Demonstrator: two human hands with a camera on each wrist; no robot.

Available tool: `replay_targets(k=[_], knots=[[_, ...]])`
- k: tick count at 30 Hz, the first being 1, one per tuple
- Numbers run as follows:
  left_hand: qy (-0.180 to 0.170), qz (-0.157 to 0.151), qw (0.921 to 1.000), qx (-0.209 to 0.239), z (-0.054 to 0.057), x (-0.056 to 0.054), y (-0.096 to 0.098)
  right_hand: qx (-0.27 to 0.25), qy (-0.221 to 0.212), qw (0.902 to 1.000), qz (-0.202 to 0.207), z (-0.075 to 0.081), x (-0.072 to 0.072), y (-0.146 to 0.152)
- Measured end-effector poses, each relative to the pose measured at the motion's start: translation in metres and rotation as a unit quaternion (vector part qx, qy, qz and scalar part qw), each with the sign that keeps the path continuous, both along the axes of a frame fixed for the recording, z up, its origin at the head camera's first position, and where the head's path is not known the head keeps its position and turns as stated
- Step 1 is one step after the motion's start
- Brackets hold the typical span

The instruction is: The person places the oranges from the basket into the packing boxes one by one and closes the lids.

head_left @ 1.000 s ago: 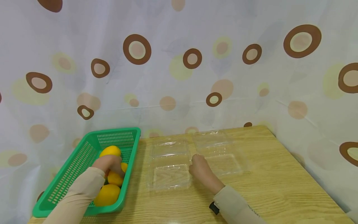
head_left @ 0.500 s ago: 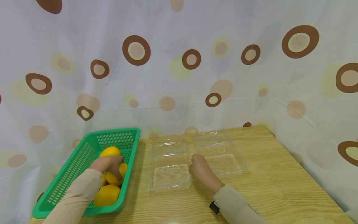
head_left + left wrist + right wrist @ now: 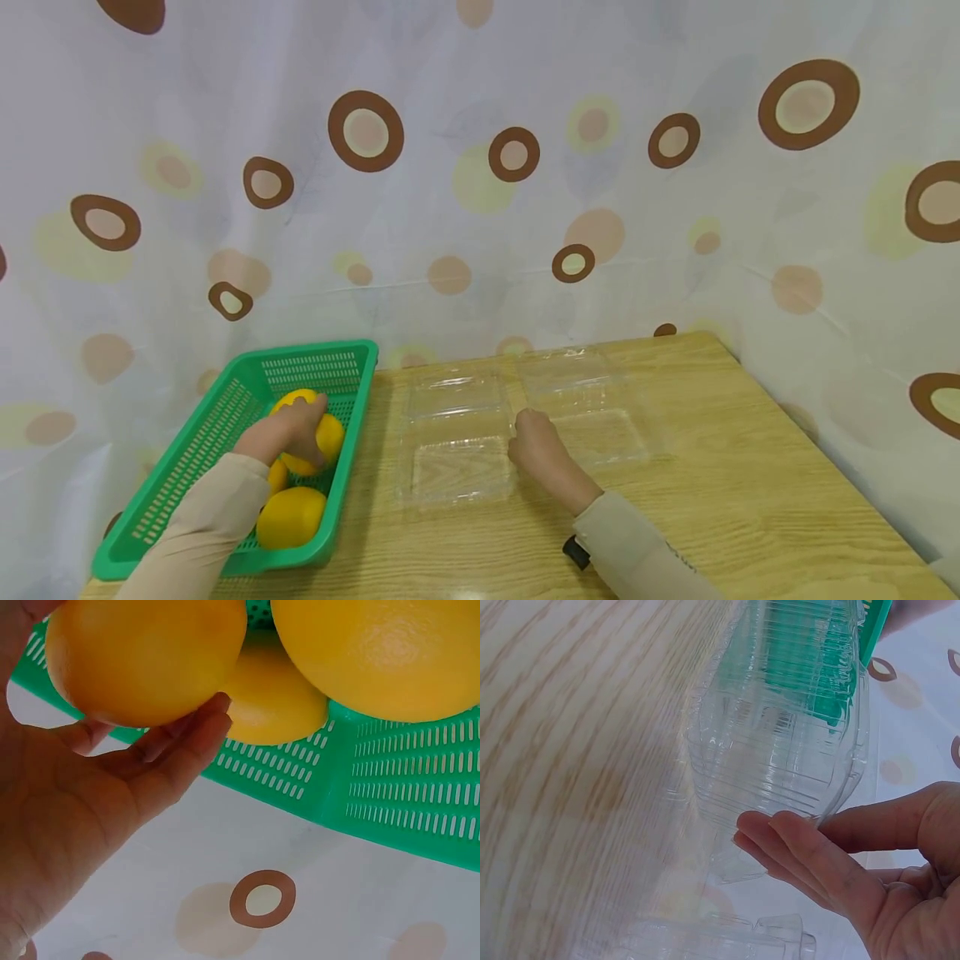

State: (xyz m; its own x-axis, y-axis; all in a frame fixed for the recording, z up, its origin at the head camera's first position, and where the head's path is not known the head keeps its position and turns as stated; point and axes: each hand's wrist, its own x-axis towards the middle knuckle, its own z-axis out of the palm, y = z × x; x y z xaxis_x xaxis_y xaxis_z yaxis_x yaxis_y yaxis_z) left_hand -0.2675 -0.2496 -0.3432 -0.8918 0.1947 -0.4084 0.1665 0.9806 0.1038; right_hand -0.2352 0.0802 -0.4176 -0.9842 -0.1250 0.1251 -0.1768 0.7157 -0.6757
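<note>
My left hand [image 3: 281, 429] is inside the green basket [image 3: 198, 454]. In the left wrist view its thumb and fingers curl round a yellow-orange fruit [image 3: 142, 660] with smooth peel. Other fruits of this kind, such as the front one [image 3: 291, 518], lie in the basket around that hand. At the middle of the table, my right hand [image 3: 551, 458] pinches the rim of a clear plastic container [image 3: 780, 772], seen up close in the right wrist view. This container stands with its lid tipped back, left of the hand.
A second clear plastic container [image 3: 600, 437], also with its lid back, stands just right of my right hand. Both are on a wood-grain table [image 3: 720, 500]. A patterned curtain [image 3: 465, 233] hangs along the back edge and the right side.
My left hand has risen slightly and drawn a little left with the fruit in its grip, and fruits around it have shifted. My right hand has stayed on the container rim.
</note>
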Motion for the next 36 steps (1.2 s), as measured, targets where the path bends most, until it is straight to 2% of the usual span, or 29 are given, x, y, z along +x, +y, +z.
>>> replay_targets(k=[6, 11, 16, 23, 28, 36], knots=[[0.020, 0.003, 0.9993, 0.030, 0.006, 0.002, -0.002, 0.012, -0.007, 0.9999, -0.001, 0.001, 0.001, 0.000], [0.073, -0.015, 0.9956, 0.057, 0.017, 0.001, -0.004, 0.009, -0.006, 0.9999, 0.004, 0.001, 0.000, 0.000], [0.126, -0.031, 0.9883, 0.080, 0.029, 0.004, 0.001, -0.002, -0.016, 0.9998, 0.009, 0.002, 0.000, 0.000], [0.208, -0.061, 0.9700, 0.111, 0.047, 0.016, 0.026, 0.006, -0.021, 0.9997, 0.006, 0.003, 0.000, 0.001], [0.252, -0.068, 0.9557, 0.136, 0.056, 0.033, 0.053, 0.009, -0.025, 0.9996, 0.004, 0.004, 0.000, 0.001], [0.320, -0.061, 0.9275, 0.183, 0.064, 0.058, 0.098, 0.010, -0.027, 0.9996, 0.003, 0.004, -0.001, 0.001]])
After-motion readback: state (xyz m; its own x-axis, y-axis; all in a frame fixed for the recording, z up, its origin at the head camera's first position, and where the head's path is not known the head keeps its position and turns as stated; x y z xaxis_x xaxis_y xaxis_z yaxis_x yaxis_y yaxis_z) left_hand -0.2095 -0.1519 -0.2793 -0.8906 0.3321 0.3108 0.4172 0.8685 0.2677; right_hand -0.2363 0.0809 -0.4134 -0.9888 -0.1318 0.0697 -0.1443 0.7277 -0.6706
